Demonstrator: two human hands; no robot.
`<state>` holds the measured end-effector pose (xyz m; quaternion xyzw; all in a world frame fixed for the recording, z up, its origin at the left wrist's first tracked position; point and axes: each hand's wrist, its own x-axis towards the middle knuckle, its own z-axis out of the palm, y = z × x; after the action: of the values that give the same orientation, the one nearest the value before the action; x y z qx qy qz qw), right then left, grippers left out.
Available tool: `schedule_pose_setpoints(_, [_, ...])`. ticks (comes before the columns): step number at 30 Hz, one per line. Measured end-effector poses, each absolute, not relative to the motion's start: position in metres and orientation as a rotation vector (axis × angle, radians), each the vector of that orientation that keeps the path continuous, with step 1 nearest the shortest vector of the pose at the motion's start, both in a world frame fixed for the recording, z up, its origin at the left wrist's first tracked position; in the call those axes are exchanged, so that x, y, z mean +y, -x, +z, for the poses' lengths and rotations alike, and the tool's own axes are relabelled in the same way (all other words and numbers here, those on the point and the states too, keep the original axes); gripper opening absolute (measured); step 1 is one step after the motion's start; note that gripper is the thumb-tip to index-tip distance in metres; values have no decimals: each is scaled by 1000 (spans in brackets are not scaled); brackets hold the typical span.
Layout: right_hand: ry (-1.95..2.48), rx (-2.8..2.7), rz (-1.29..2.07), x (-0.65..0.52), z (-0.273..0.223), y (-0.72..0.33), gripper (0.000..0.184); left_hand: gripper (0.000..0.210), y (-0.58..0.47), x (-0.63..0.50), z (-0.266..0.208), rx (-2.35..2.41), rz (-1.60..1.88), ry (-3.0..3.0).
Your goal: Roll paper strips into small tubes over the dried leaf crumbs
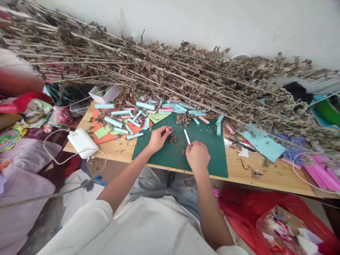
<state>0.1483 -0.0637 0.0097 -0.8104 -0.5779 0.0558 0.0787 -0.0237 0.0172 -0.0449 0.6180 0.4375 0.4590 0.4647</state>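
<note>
One pinkish roll (167, 129) was pinched in closed fingertips of the left hand (157, 140), probably to steady it | right hand (198, 156), knuckles up, curled snugly round a white stick (187, 136), tip angled away | leaf crumbs (173, 139) lay between both on the green mat (164, 156), likely shielding the table (281, 173) | both hands reached forward

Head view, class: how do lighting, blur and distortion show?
Head view: soft light, faint shadows on the green mat; head view centre: white stick fairly clear; head view, far left: red shape blurred; head view, edges: dried stems look stretched.
</note>
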Motion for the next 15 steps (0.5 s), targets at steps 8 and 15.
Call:
schedule_pose_setpoints(8, [1637, -1424, 288, -63, 57, -148, 24, 23, 23, 17, -44, 1057, 1133, -1488])
schedule_pose_setpoints(15, [1305, -1217, 539, -35, 62, -127, 31, 24, 23, 17, -48, 1056, 1132, -1506])
